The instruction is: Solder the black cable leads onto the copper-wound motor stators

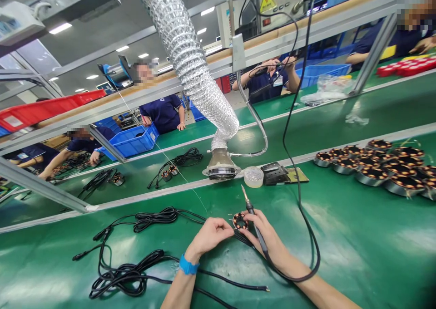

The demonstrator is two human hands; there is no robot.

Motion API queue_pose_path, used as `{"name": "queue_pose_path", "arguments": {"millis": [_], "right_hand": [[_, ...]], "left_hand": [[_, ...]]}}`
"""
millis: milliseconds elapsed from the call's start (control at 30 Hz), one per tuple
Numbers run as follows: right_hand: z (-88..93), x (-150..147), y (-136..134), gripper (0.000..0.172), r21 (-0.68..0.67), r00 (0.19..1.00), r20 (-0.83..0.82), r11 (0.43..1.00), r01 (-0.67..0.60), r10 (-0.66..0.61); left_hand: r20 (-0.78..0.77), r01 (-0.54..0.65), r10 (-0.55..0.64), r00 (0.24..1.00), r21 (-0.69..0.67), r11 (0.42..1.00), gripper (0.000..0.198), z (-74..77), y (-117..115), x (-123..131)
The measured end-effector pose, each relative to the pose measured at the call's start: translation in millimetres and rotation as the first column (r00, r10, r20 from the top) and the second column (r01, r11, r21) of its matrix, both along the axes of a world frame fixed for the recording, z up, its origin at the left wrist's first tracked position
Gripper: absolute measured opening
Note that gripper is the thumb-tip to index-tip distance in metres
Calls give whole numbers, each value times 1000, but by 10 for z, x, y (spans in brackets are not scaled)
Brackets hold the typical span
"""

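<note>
The person's right hand (pixel 267 236) is partly closed, with a small dark ring wound with copper coils (pixel 236 218) between its thumb and fingertips and a slim soldering iron with a black handle (pixel 250 208) lying across the same hand. The left hand (pixel 211 233) has thumb and forefinger pinched together at the ring's left edge; whether a thin wire sits between them is too small to tell. The ring is over the glossy green worktop (pixel 340 241), but contact between the two cannot be made out. Coiled black rubber-like cables (pixel 155 218) run in from the left and are partly hidden by the hands. Larger copper-wound metal rings (pixel 371 173) are cut off at the right edge, and a silver ribbed hose (pixel 200 64) leaves the view at the top.
</note>
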State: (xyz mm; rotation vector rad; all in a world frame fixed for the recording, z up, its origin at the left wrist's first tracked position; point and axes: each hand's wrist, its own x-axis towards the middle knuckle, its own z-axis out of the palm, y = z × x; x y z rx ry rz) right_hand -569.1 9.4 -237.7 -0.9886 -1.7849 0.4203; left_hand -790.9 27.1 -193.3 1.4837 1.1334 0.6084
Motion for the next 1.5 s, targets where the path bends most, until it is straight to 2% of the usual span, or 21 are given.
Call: {"name": "queue_pose_path", "arguments": {"millis": [67,167,267,367,433,500,567,667,800,900,967,1100,1233,1300,1367,1500], "right_hand": [[-17,0,0,26,-6,1000,-4,1000,-12,12],[-22,-2,-2,31,-17,999,-13,999,-33,33],[14,-6,-10,29,-17,999,-18,999,-34,34],[74,-6,-26,25,-1,999,-14,1000,-32,32],[102,0,-33,25,4,1000,-14,1000,-19,19],[106,15,-27,26,1,1000,-17,1000,0,0],[88,39,-3,27,5,999,-29,1000,20,-20],[33,86,51,28,4,998,-49,999,48,-48],[-41,133,104,29,-14,995,-60,997,73,-74],[-52,149,111,30,-20,994,-64,996,82,-83],[-30,152,112,30,-23,995,-62,996,82,-83],[46,120,118,29,-51,998,-30,997,50,-51],[137,15,76,32,-126,998,3,990,-58,59],[205,-54,38,32,-125,997,-10,989,-78,77],[290,-124,14,32,-80,997,-65,996,-48,42],[442,-245,51,22,-9,980,-197,1000,3,-5]], "left_hand": [[86,18,-12,996,-67,998,38,-27,0,36],[195,-36,79,978,-213,976,36,-78,21,159],[196,-82,136,971,-262,962,35,-106,53,234],[45,-151,160,986,-162,975,41,-95,73,172],[-104,-184,186,977,32,982,41,-77,71,85],[-231,-119,180,956,255,960,30,-59,53,8],[-338,31,109,935,383,923,14,-49,20,-29],[-469,226,-8,883,411,883,16,-44,-31,-23],[-547,327,-85,833,362,873,14,-19,-64,-4],[-500,314,-124,857,317,895,22,40,-74,-12],[-407,245,-103,908,315,917,28,90,-81,-18],[-173,22,35,984,318,948,17,148,-89,-10],[-18,-137,151,988,321,937,33,132,-78,24],[35,-174,171,985,275,946,34,126,-72,42],[72,-185,173,982,230,956,32,131,-69,55],[102,-180,161,982,214,960,25,144,-74,67]]}}
